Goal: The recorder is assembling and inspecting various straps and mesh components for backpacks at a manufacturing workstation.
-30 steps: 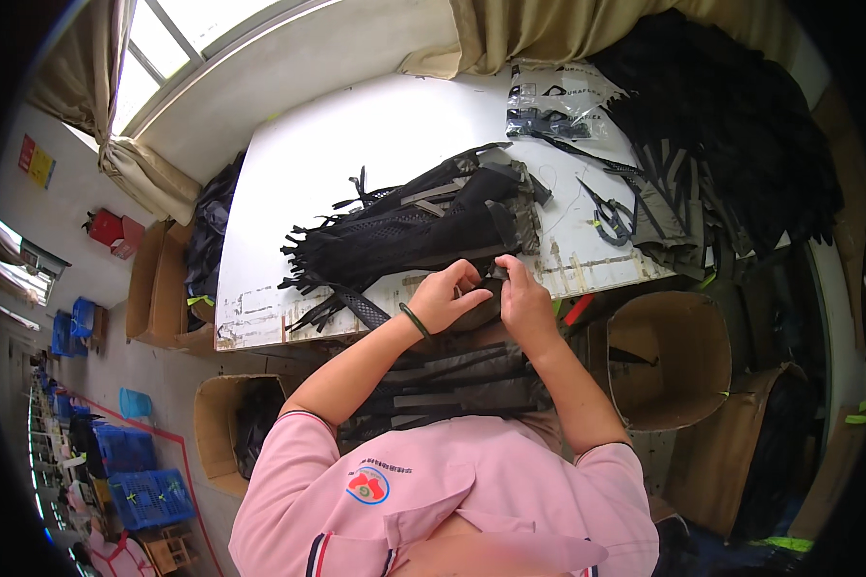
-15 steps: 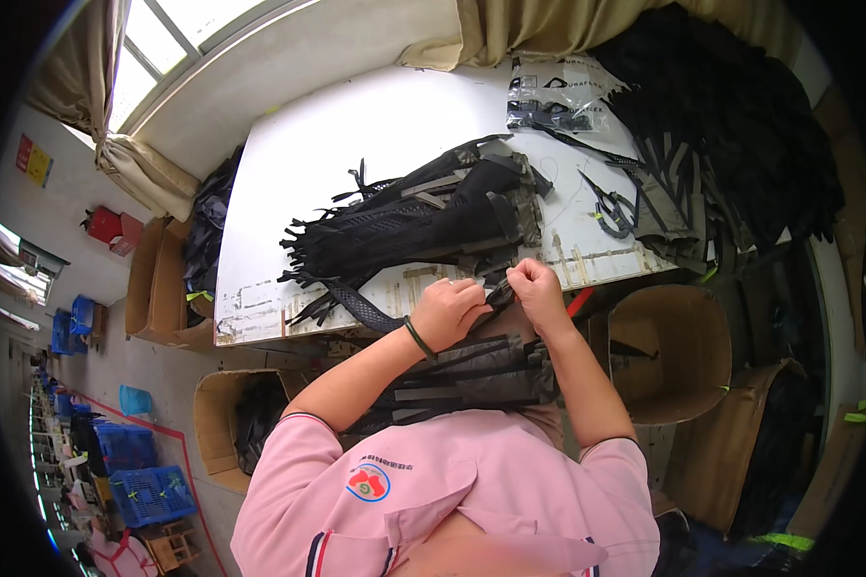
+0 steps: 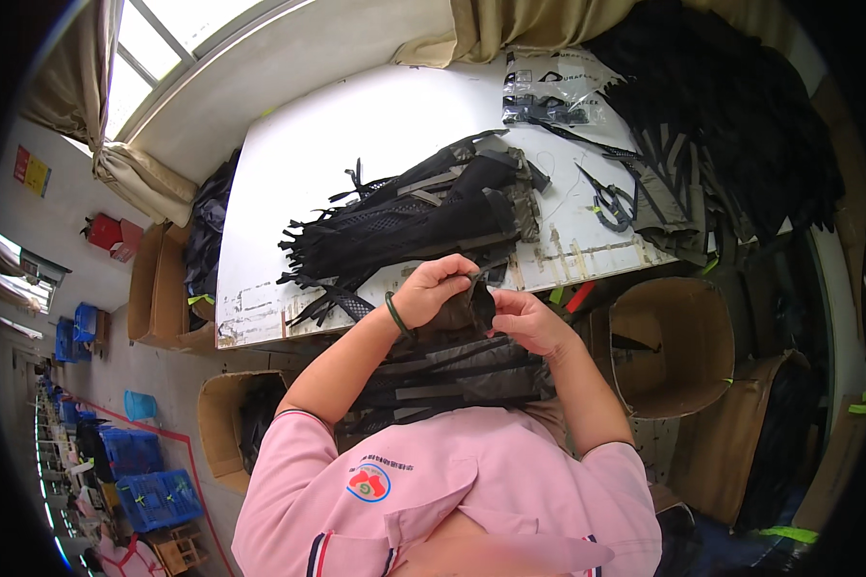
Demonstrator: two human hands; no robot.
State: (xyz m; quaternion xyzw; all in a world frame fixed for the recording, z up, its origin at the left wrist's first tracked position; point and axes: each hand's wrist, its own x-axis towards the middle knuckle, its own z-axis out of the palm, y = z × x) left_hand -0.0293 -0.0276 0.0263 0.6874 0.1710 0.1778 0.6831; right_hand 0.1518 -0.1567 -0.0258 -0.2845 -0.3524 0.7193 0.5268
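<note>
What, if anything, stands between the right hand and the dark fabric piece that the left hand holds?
Nothing visible does. The right hand has its fingertips at the right edge of the dark fabric piece, while the left hand pinches its upper part. The black fabric pile lies beyond, on the table.

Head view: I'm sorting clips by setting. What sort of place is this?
Probably a sewing workshop or similar: black fabric pieces lie heaped on a white table, scissors lie to their right, and blue crates show at the left.
</note>
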